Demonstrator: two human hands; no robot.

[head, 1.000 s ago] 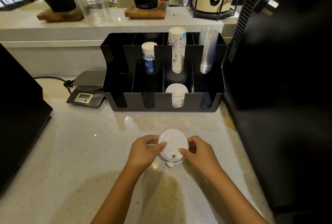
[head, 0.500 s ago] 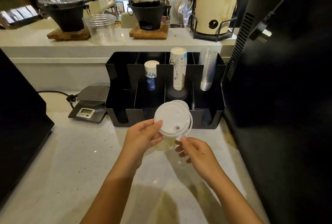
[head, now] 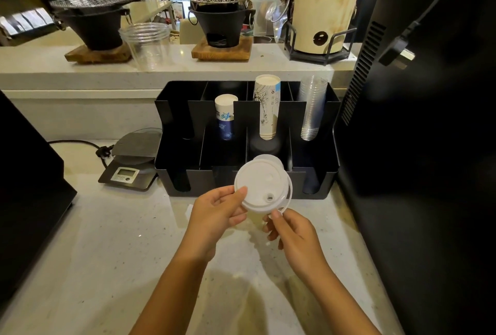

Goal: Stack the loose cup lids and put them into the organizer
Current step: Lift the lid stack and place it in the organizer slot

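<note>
Speckled pale counter [head: 107, 254] is carrying a black organizer [head: 316, 181] at the far centre, with a dark machine to its right. Paper and clear cup stacks are standing in the organizer's far row. A digital scale [head: 128, 170] is sitting just left of it. Left hand [head: 214, 213] is gripping the stack of white lids [head: 261, 184] at its left rim, thumb on top. Right hand [head: 292, 230] is pinching the near right rim. The stack is hovering tilted before the organizer's near wall; lid count is unclear, possibly two or three.
</note>
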